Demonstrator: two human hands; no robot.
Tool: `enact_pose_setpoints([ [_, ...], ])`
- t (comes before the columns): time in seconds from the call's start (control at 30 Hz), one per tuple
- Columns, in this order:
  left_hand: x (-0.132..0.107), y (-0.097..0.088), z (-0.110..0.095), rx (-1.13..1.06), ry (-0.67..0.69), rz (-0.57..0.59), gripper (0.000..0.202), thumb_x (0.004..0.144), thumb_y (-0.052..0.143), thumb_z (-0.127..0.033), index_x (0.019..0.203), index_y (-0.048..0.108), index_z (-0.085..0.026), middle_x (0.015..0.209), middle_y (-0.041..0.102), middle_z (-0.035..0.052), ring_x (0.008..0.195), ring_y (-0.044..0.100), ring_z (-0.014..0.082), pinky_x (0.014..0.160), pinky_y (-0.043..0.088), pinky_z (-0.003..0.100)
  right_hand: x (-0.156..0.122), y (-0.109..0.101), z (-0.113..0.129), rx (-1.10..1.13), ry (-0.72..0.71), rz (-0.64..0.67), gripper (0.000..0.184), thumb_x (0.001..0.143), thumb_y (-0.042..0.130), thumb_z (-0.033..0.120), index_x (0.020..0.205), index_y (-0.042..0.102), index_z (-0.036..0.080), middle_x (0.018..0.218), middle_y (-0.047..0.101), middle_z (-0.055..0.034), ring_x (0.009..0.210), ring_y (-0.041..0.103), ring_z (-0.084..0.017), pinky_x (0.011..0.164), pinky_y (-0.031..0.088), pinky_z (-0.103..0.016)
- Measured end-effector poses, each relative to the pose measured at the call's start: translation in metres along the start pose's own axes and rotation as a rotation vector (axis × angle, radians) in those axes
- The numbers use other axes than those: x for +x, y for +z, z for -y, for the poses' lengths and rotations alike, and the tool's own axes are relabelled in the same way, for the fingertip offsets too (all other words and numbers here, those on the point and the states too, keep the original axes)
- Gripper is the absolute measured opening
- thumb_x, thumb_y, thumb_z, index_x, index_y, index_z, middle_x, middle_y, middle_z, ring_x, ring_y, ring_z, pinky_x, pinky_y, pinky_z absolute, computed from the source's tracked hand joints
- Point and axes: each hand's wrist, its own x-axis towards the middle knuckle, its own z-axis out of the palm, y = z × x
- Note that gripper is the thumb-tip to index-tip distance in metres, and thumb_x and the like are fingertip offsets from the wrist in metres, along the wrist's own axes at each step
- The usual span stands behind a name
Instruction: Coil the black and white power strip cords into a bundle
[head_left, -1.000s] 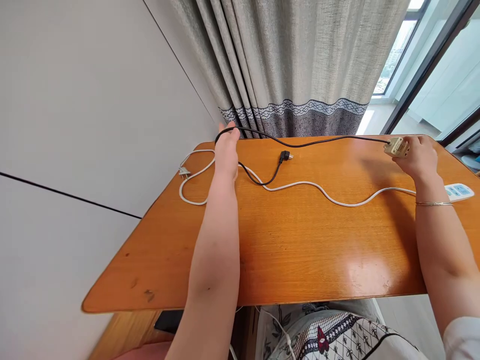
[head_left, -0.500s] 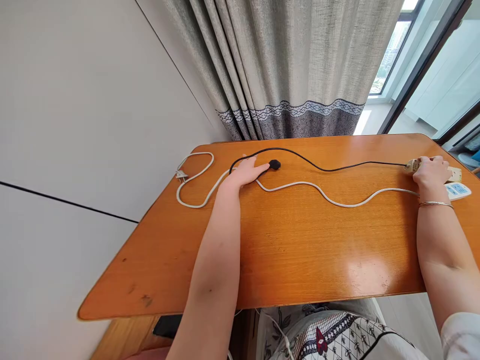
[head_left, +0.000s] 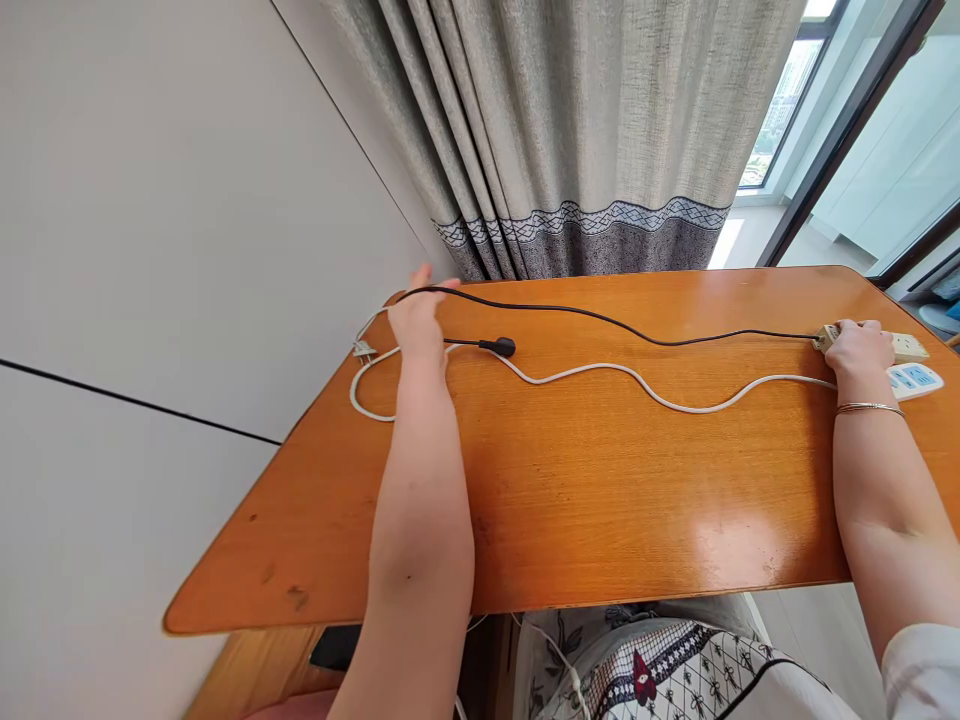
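My left hand (head_left: 417, 318) is at the far left of the table, its fingers apart and stretched out. A black cord (head_left: 555, 308) runs across that hand near the thumb and bends around it; the black plug (head_left: 498, 346) at its end lies just to the right, on the table. At the right end, the fingers of my right hand (head_left: 861, 350) wrap over a cream power strip (head_left: 909, 347), from which the black cord leads. Beside it lies a white power strip (head_left: 916, 380) with blue socket faces, partly behind my right hand. Its white cord (head_left: 585, 370) winds leftward to a white plug (head_left: 364, 349).
The wooden table (head_left: 600, 500) has its left edge by a pale panelled wall (head_left: 150, 200). A grey curtain (head_left: 600, 120) hangs behind it. Glass doors with a dark frame (head_left: 847, 130) stand at the right. Patterned cloth (head_left: 667, 670) shows below the front edge.
My left hand has moved left and away from me, drawing the black cord along. The black plug has slid left and slightly down. My right hand stays on the cream power strip.
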Motion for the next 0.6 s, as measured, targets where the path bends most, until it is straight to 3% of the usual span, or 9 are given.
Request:
enact_pose_setpoints([
  [0.07, 0.006, -0.006, -0.004, -0.246, -0.223, -0.094, 0.022, 0.084, 0.045, -0.026, 0.083, 0.065, -0.019, 0.117, 0.073, 0.0071, 0.127, 0.059, 0.0213, 0.112, 0.044, 0.042, -0.002, -0.001, 0.001, -0.007, 0.001, 0.006, 0.049, 0.098, 0.045, 0.017, 0.146, 0.056, 0.014, 0.146, 0.045, -0.0283, 0.133, 0.044, -0.039, 0.087, 0.035, -0.044],
  [0.13, 0.008, -0.012, -0.01, -0.421, -0.425, -0.087, 0.028, 0.091, 0.038, -0.033, 0.08, 0.061, -0.019, 0.11, 0.072, 0.0092, 0.116, 0.066, 0.0195, 0.101, 0.052, 0.037, -0.003, -0.001, 0.001, -0.015, 0.004, 0.007, 0.049, 0.097, 0.046, 0.017, 0.145, 0.056, 0.014, 0.146, 0.045, -0.0279, 0.133, 0.044, -0.039, 0.089, 0.036, -0.044],
  [0.23, 0.006, -0.016, -0.025, -0.578, -0.515, -0.053, 0.034, 0.096, 0.034, -0.027, 0.072, 0.057, -0.02, 0.094, 0.07, 0.0101, 0.092, 0.07, 0.0139, 0.089, 0.056, 0.028, -0.006, -0.001, 0.002, -0.026, 0.001, 0.004, 0.049, 0.097, 0.045, 0.017, 0.145, 0.055, 0.013, 0.145, 0.045, -0.0281, 0.134, 0.044, -0.037, 0.093, 0.037, -0.043],
  [0.33, -0.002, -0.012, -0.042, -0.563, -0.461, -0.086, 0.032, 0.092, 0.032, -0.012, 0.075, 0.058, -0.017, 0.084, 0.069, 0.0054, 0.055, 0.052, 0.0067, 0.078, 0.056, 0.022, -0.008, -0.001, 0.002, -0.035, -0.003, 0.0, 0.049, 0.098, 0.043, 0.018, 0.145, 0.054, 0.012, 0.145, 0.045, -0.0282, 0.135, 0.044, -0.037, 0.096, 0.039, -0.042],
  [0.4, -0.005, -0.007, -0.049, -0.457, -0.373, -0.079, 0.026, 0.088, 0.036, -0.01, 0.085, 0.061, -0.015, 0.089, 0.071, 0.0045, 0.047, 0.042, 0.0057, 0.069, 0.054, 0.023, -0.009, -0.001, 0.003, -0.04, -0.001, -0.002, 0.049, 0.098, 0.041, 0.019, 0.146, 0.053, 0.012, 0.147, 0.044, -0.0274, 0.136, 0.043, -0.037, 0.099, 0.039, -0.043],
  [0.5, -0.002, -0.004, -0.04, -0.136, -0.197, -0.125, 0.027, 0.081, 0.04, -0.008, 0.094, 0.063, -0.013, 0.112, 0.072, 0.0074, 0.06, 0.059, 0.008, 0.07, 0.052, 0.026, -0.009, -0.001, 0.004, -0.045, 0.006, 0.007, 0.05, 0.099, 0.037, 0.021, 0.147, 0.05, 0.012, 0.15, 0.041, -0.0251, 0.139, 0.041, -0.037, 0.105, 0.037, -0.042],
  [0.6, 0.007, -0.011, -0.013, 0.405, -0.053, -0.042, 0.033, 0.081, 0.035, -0.01, 0.094, 0.065, -0.014, 0.121, 0.07, 0.0112, 0.098, 0.069, 0.0175, 0.09, 0.053, 0.03, -0.009, 0.0, 0.004, -0.048, 0.015, 0.038, 0.052, 0.099, 0.035, 0.023, 0.148, 0.048, 0.012, 0.153, 0.038, -0.0244, 0.142, 0.038, -0.038, 0.11, 0.035, -0.044],
])
